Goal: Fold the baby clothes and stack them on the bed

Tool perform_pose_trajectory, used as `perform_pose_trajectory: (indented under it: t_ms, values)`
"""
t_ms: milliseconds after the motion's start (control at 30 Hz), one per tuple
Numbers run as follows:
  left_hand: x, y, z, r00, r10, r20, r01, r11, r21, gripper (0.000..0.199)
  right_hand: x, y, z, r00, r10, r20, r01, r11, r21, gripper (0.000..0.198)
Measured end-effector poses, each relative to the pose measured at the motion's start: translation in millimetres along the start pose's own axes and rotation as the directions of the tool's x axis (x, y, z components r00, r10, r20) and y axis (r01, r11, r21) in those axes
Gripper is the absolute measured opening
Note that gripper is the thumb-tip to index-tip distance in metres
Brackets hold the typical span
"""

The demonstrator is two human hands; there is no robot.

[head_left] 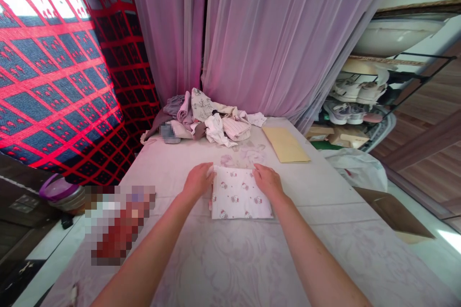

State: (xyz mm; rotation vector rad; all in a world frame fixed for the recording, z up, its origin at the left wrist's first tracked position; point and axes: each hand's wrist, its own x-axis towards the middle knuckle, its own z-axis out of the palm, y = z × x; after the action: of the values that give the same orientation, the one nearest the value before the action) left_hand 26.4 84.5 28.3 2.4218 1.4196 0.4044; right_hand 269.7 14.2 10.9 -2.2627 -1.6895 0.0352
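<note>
A white folded cloth (242, 193) printed with small cat faces lies flat on the covered table, in the middle of the view. My left hand (199, 181) holds its upper left edge, fingers bent against the fabric. At the upper right corner, my right hand (268, 181) grips the same cloth with its fingertips. A bit of pinkish fabric shows under the left edge. The undersides of both sets of fingers are partly hidden.
A heap of clothes (230, 127) lies at the far end. A yellow envelope-like sheet (286, 145) rests at the right. On the left is a blurred-out reddish item (122, 230). Beyond the right edge stand a shoe rack (403, 76) and a cardboard box (394, 211). Purple curtains (273, 33) hang behind.
</note>
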Motion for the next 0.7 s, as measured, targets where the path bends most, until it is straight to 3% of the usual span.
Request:
perform_pose_trajectory:
  t_ms: [233,400,533,633,700]
  values:
    - [42,-2,-5,0.993,-0.037,0.11,0.028,0.996,0.084,0.018,14,15,-5,0.998,-0.013,0.059,0.01,0.999,0.052,0.021]
    - [51,2,-4,0.988,-0.102,0.117,0.091,0.991,0.097,0.021,12,13,3,0.998,0.062,0.022,-0.063,0.997,0.042,0.023]
    - [38,16,1,0.991,-0.12,0.064,0.113,0.987,0.114,0.034,1,5,1,0.997,0.076,-0.02,-0.076,0.997,0.026,0.03]
    - [14,37,15,0.999,0.031,-0.033,-0.027,0.99,0.137,0.044,-14,-10,0,0.999,-0.014,-0.051,0.014,1.0,0.001,0.04]
    - [-1,49,30,0.983,0.183,0.017,-0.184,0.972,0.15,0.044,-23,-22,2,0.996,-0.091,0.017,0.091,0.996,-0.018,0.042]
